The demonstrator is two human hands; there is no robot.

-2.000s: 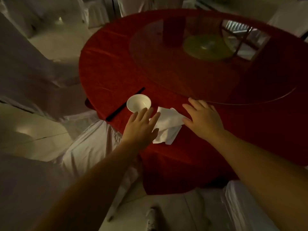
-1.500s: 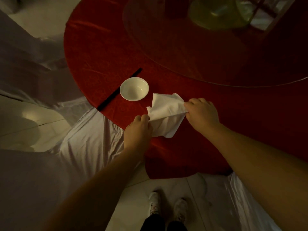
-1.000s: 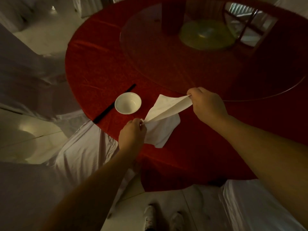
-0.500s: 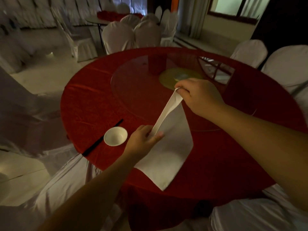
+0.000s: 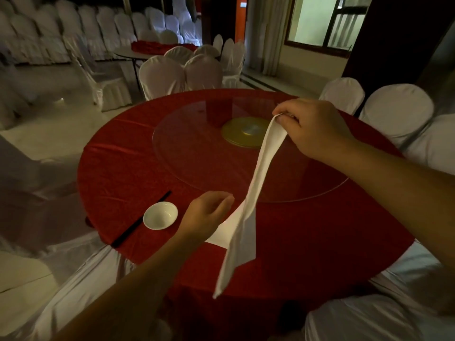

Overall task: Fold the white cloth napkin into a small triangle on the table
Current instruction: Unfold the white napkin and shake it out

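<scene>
Red-clothed round table (image 5: pixel 123 168) under 2 separated hands: right hand (image 5: pixel 312 129) raised, pinching white napkin (image 5: pixel 246 212) by 1 corner, cloth dangling down beside loosely curled, empty left hand (image 5: pixel 204 217), small bowl (image 5: pixel 160 215) just left.

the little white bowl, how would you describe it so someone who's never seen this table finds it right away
Start at the round table with the red cloth and go to its near left edge. The bowl sits there, just left of the left hand and right beside black chopsticks. It is the only dish on the cloth: small, round, white and empty.
</scene>
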